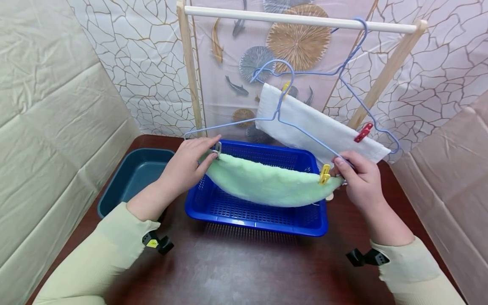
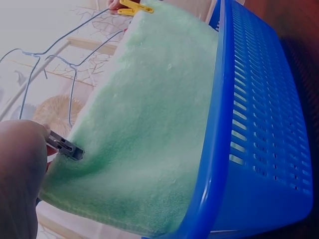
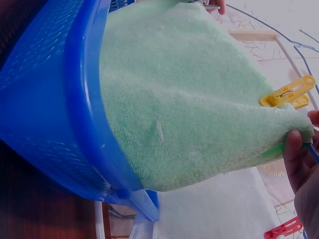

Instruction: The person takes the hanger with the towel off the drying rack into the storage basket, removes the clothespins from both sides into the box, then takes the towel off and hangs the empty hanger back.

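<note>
A light green towel [image 1: 267,182] hangs from a blue wire hanger [image 1: 244,122] over the blue basket. My left hand [image 1: 188,163] pinches a grey clothespin [image 2: 67,147] on the towel's left part. At the other end my right hand [image 1: 358,178] holds the hanger's right end, with thumb and fingers at the towel's corner [image 3: 299,124]. Just inside that corner a yellow clothespin [image 1: 325,174] is clipped onto the towel. The fingers of my right hand are partly hidden in the head view.
Below the towel stands the blue basket [image 1: 255,224]; left of it, a teal tub [image 1: 114,182]. Behind, a wooden rack [image 1: 297,18] carries a second hanger [image 1: 352,91] with a white towel [image 1: 305,123], clipped by red [image 1: 363,132] and yellow clothespins.
</note>
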Demonstrator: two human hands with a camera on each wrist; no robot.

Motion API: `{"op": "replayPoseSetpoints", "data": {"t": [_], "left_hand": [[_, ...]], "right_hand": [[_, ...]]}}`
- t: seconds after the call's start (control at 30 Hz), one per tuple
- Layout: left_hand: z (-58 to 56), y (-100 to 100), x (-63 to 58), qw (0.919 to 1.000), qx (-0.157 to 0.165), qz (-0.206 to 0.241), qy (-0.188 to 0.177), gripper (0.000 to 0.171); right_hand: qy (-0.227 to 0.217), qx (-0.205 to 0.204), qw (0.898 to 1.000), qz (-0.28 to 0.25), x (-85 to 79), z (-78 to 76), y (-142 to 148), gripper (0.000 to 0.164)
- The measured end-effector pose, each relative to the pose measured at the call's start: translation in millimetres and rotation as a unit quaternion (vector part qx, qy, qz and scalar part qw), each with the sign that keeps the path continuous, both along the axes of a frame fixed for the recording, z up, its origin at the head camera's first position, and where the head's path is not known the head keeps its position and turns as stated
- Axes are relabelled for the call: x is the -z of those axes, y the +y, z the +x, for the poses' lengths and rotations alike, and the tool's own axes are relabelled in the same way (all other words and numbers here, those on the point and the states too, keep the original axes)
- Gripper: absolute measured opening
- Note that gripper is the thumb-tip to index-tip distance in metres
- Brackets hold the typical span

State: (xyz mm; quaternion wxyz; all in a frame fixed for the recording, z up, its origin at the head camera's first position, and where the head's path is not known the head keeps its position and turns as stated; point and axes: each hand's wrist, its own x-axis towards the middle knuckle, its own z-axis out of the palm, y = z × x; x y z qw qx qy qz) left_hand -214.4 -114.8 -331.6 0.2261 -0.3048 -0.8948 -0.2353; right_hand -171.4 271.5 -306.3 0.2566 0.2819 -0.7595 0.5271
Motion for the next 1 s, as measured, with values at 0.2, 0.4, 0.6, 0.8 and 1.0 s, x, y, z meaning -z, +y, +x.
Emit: {"op": "replayPoseSetpoints", "data": {"t": [0.2,0.4,0.6,0.8,1.0], "left_hand": [[0.0,-0.4,0.8,0.9995,0.003,0.015,-0.029,0.041],[2.5,0.3,0.9,0.9958,-0.018,0.053,-0.072,0.038],[7.2,1.2,-0.3,0.9893,-0.047,0.095,-0.100,0.035],[9.4,0.8,-0.6,0.9872,-0.059,0.120,-0.087,0.031],[8.9,-1.6,0.8,0.9882,-0.041,0.141,-0.043,0.027]], "right_hand": [[0.002,-0.006,1.000,0.008,-2.5,2.4,-2.7,0.011],[0.018,-0.003,1.000,0.024,-3.9,3.0,-4.0,0.012],[0.027,-0.002,0.999,0.032,-4.9,2.3,-5.0,0.012],[0.027,0.001,0.999,0.034,-4.5,2.6,-5.0,0.012],[0.024,-0.001,0.999,0.023,-3.3,2.0,-5.0,0.012]]}}
